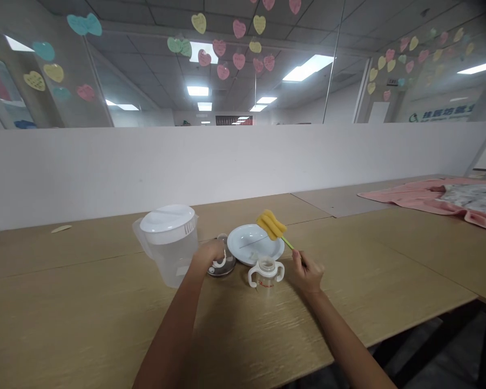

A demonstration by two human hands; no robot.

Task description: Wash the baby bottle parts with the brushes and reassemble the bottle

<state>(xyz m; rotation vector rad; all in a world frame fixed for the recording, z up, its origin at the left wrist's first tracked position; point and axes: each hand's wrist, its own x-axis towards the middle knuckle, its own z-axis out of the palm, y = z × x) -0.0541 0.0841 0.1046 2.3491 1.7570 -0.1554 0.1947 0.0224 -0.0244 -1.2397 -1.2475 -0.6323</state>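
My right hand (pixel 309 274) has its fingers wrapped round the green handle of a yellow sponge brush (pixel 272 225), its head raised by the right rim of a white plate (pixel 234 244). A clear two-handled bottle (pixel 266 282) stands upright before the plate on the desk (pixel 105 329). My left hand (pixel 211 252), beside a lidded pitcher (pixel 170 246), is over a dark round dish (pixel 229 265); I cannot tell whether those fingers grip anything.

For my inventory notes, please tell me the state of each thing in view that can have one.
Pitcher: upright, lid on.
Two-handled bottle: upright, neck uncovered.
Sponge brush: held in right hand, yellow head raised.
Plate: face up.
Dark round item: partly hidden by left hand; state unclear.
Pink cloth: spread out.
Ceiling lights: lit.
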